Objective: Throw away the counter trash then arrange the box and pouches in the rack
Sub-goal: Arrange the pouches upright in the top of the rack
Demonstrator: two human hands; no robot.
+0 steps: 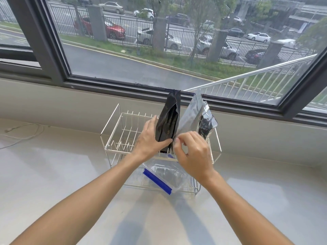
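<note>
On the wire rack [123, 131] my left hand [150, 138] grips the black pouch [168, 122]; right hand [192, 152] pinches the silver pouch [190, 117]; clear box [166, 175] sits below; surface [53, 174] looks trash-free, so only final seating remains, I judge.

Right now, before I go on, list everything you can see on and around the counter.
Wire rack: one, white, two tiers, on the counter by the window.
Black pouch: one, upright in the rack's upper tier.
Silver pouch: one, leaning right, beside the black one.
Clear box: one, blue strip on its edge, lower tier.
Cable: one, white, far left of counter.
Counter: one, pale grey.
Window: dark frame, street and parked cars outside.
Left hand: gripping the black pouch.
Right hand: pinching the silver pouch's lower edge.
</note>
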